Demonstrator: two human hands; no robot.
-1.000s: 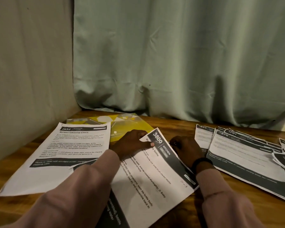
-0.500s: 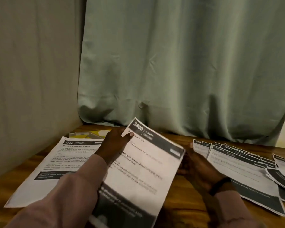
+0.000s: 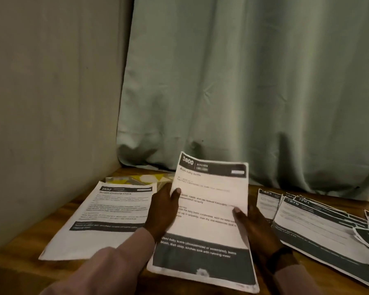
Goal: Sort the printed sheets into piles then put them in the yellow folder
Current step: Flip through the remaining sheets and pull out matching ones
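Yellow folder [image 3: 146, 178] lies mostly hidden behind the 2652 sheet [image 3: 107, 213], its contents unseen. Left hand [image 3: 163, 209] and right hand [image 3: 254, 225] each pinch a side of the 3800 sheet [image 3: 209, 209].

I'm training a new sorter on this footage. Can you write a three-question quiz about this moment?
1. True or false: both hands hold sheet 3800.
2. Which number heads the sheet lying flat to its left?
3. Where does the yellow folder lie: (a) near the wall, partly under sheets, (b) at the front edge, (c) on the right-hand spread?

Key: 1 true, left hand and right hand pinch its sides; 2, 2652; 3 a.
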